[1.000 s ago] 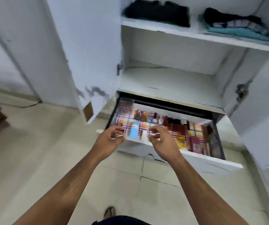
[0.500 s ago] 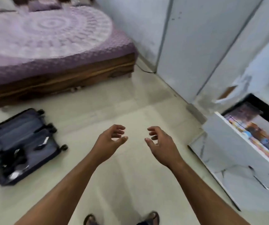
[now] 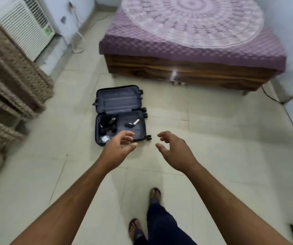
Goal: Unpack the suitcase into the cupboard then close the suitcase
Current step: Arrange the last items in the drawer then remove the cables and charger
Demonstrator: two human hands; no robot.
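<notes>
The suitcase (image 3: 120, 116) lies opened on the tiled floor (image 3: 213, 138), near the bed (image 3: 191, 45), with small dark items left inside. Nothing is held: the left hand (image 3: 118, 150) and right hand (image 3: 175, 152) are released. The cupboard, seen half a second ago, is now out of view.

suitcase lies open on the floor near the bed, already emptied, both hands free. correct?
Not emptied. The head view shows the suitcase open on the floor near the bed, but its near half holds dark items and a white item. Both the left hand and the right hand are free.
</notes>
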